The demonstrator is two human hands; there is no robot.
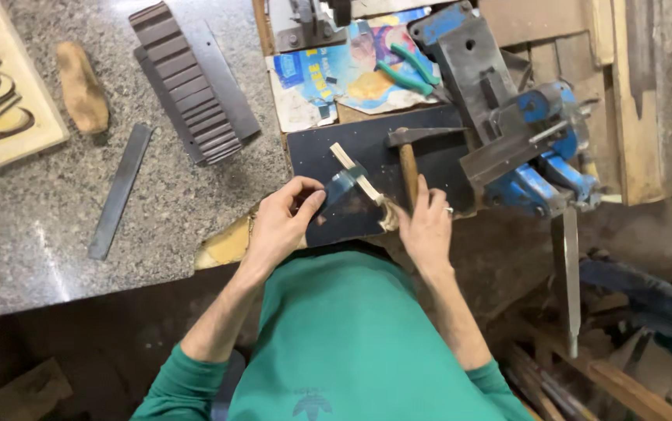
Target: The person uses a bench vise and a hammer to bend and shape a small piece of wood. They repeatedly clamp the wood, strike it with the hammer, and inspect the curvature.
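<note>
Holding a thin pale wooden strip (355, 178) against a dark flat board (375, 175) is the step judged to be in hand: the strip lies diagonally on the board, running from far-left to near-right, with a small bluish, partly see-through piece (344, 187) across its middle.

Left hand (281, 222): the fingers are curled and nearly closed. Thumb and forefinger pinch the near-left edge of the bluish piece. Whether they also touch the strip beneath cannot be told.

Right hand (427, 226): the fingers are bent and close together, closed on the near-right end of the strip, where a pale frayed tuft (388, 218) shows. The hand rests on the board's near edge, just beside the handle of a hammer (408, 156).

Position of the work: the board sits on the worktop (55, 234) edge, directly in front of the person's green-sleeved body. The hammer lies on the board, head to the far side. A blue bench vise (542, 168) stands to the right, touching the board's right edge. Green-handled pliers (410, 70) lie on printed paper at the far side. To the left, well apart, a flat metal bar (120, 191) and a ridged dark block (188, 86) lie on the speckled stone surface.

Judgement on the next move: it calls for both grips staying steady so the strip does not slide on the board, and for keeping clear of the hammer handle.
</note>
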